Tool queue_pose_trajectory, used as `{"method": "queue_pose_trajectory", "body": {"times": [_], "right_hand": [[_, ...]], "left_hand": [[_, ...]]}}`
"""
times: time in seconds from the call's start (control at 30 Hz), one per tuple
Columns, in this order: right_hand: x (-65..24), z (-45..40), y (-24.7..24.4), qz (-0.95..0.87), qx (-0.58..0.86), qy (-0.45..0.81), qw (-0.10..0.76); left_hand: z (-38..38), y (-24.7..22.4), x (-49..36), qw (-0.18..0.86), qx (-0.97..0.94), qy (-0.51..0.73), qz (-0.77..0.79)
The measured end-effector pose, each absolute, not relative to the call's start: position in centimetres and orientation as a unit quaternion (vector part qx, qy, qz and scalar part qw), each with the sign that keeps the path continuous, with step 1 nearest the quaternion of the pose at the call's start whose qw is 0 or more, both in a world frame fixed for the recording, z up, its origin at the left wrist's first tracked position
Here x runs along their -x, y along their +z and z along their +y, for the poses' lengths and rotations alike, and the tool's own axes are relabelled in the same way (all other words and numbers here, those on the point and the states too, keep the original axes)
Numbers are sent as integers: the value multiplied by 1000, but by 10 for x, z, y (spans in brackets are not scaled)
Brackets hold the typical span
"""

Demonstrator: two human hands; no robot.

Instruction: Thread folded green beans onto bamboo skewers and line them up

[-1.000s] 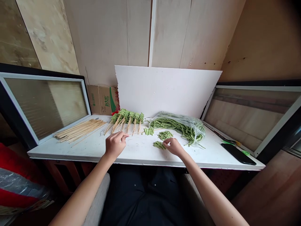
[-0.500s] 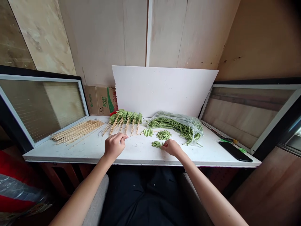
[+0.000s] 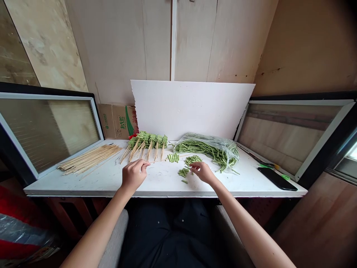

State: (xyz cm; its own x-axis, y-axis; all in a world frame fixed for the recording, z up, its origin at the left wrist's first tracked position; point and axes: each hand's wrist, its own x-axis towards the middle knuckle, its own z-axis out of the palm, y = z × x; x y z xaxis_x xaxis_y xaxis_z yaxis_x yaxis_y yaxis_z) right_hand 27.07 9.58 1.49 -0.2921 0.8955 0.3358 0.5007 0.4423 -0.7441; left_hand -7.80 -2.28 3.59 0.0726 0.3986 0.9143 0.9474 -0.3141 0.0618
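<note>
My left hand (image 3: 135,173) is closed in a pinch on the blunt end of a bamboo skewer (image 3: 158,161). Several cut green bean pieces (image 3: 173,158) sit side by side across that skewer, its tip pointing right. Over a small loose group of cut beans (image 3: 183,172), my right hand (image 3: 203,172) pinches what looks like one bean piece at its fingertips. A single cut piece (image 3: 184,181) lies apart, nearer the front edge. Just beyond the right fingers is a larger heap of cut beans (image 3: 193,159).
Loose bamboo skewers (image 3: 89,159) lie at the left. Filled bean skewers (image 3: 150,139) are stacked at the back. Long beans (image 3: 205,147) spill from a clear plastic bag (image 3: 223,143). A black phone (image 3: 276,178) lies at the right of the white table (image 3: 158,184).
My right hand has lifted slightly off the small group of beans, which is now more spread, with one piece lying apart. My left hand still holds the skewer. The view has shifted slightly.
</note>
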Motion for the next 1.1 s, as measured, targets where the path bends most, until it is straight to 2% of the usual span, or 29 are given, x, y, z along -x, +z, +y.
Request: {"method": "queue_pose_trajectory", "body": {"times": [0.3,0.57,0.83,0.97,1.1], "right_hand": [[-269,99,15,-731,464,297,401],[-250,72,24,-776,338,393,359],[-241,66,26,-766,315,414,378],[-238,60,28,-766,289,455,350],[-224,35,29,-787,283,478,269]], "left_hand": [[-21,34,80,306,666,-454,-507],[-20,35,85,301,659,-455,-518],[-18,32,88,292,656,-455,-527],[-17,31,89,288,658,-457,-525],[-15,29,93,288,647,-455,-540]]}}
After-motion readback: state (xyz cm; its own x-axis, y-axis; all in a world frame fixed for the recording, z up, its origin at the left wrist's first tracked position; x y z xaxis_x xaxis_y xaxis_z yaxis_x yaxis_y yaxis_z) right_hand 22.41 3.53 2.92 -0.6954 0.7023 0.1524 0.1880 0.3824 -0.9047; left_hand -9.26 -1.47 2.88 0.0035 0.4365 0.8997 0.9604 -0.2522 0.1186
